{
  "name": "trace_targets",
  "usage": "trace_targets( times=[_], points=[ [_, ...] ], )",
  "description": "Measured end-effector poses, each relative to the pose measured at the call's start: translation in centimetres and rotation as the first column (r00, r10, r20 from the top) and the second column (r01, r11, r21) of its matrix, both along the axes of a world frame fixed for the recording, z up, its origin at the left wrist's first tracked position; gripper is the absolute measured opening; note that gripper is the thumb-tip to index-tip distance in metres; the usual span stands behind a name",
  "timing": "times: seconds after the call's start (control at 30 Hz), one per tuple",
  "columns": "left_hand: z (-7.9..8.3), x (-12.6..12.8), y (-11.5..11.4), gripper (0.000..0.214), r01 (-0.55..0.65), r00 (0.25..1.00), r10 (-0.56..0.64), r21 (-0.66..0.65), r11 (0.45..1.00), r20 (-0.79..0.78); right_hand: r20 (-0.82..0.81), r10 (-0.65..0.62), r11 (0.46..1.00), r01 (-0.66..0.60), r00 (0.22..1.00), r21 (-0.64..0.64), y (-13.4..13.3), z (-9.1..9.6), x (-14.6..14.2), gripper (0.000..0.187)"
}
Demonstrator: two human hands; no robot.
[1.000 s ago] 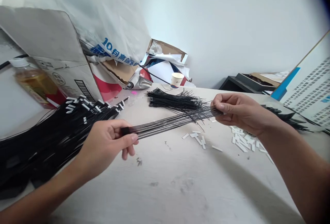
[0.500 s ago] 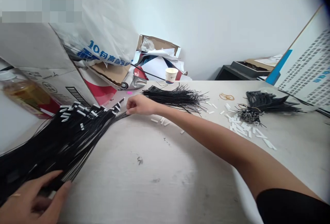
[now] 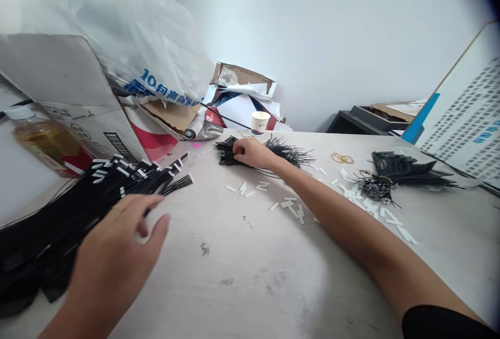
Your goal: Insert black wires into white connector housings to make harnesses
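Observation:
A big heap of black cable ties with white tags covers the table's left side. My left hand hovers over the heap's near edge, fingers spread, holding nothing. My right hand reaches far across the table and rests on a smaller bundle of black ties near the back. Its fingers curl onto the bundle's left end; whether they grip ties is unclear. Small white strips lie scattered between the two piles.
A cardboard box under a plastic bag and a bottle stand at the left. A paper cup sits at the back. Rubber bands and more black ties lie at the right, beside a printed board.
The bundle once stretched between both hands now lies on the left heap. My right hand moved from the heap's tip back to the far bundle. My left hand rose over the heap.

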State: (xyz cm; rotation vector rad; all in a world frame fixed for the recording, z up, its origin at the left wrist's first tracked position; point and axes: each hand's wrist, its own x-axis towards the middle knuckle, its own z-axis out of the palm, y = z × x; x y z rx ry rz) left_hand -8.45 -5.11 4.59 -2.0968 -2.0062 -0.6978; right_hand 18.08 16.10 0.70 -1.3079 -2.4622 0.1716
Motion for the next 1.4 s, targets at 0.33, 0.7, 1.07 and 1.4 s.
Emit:
trace_targets(
  times=[0.33,0.7,1.07,1.4],
  points=[
    [-0.7,10.1,7.9,0.028,0.153,0.867,-0.284,-0.323,0.934,-0.410,0.096,-0.049,0.999,0.048,0.994,0.014,1.6,-0.7,-2.2,0.030],
    [-2.3,18.0,12.2,0.032,0.278,0.841,-0.323,-0.166,0.946,-0.433,0.033,-0.053,0.996,0.055,0.998,-0.064,2.6,-0.6,-0.1,0.031],
    [-4.7,16.4,13.6,0.041,0.410,0.803,-0.397,-0.073,0.909,-0.445,-0.385,-0.124,0.992,0.124,0.915,-0.025,3.6,-0.4,2.0,0.018],
    [-5.3,15.3,17.1,0.079,0.543,0.774,-0.578,-0.196,0.816,-0.258,-0.949,-0.156,0.875,0.485,0.274,-0.004,2.4,5.8,11.8,0.027]
  ],
)
